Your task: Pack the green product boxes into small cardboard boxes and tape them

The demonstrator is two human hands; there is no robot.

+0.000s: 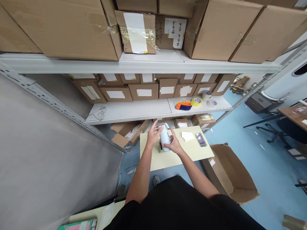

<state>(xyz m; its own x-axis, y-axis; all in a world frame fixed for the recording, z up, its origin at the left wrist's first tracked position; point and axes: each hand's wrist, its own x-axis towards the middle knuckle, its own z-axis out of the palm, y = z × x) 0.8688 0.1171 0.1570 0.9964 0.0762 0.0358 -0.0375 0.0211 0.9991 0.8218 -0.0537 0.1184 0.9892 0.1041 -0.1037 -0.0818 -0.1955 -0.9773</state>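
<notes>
A pale blue bottle (164, 138) with a white loop at its top is held between my two hands above the cream table (155, 160). My left hand (153, 133) grips it near the top, with the thumb against its upper side. Around the lower right side of the bottle, my right hand (175, 144) has its fingers curled. Behind the bottle a small dark and green box (161, 147) on the table is partly hidden. White paper (187, 136) and a blurred purple item (200, 140) lie to the right on the table.
Metal shelves (129, 112) ahead carry many cardboard boxes (144, 92), an orange tape dispenser (183, 106) and tape rolls (196, 101). An open carton (240, 172) stands on the floor at right; another open carton (120, 140) is left of the table. A grey wall (48, 153) borders the left.
</notes>
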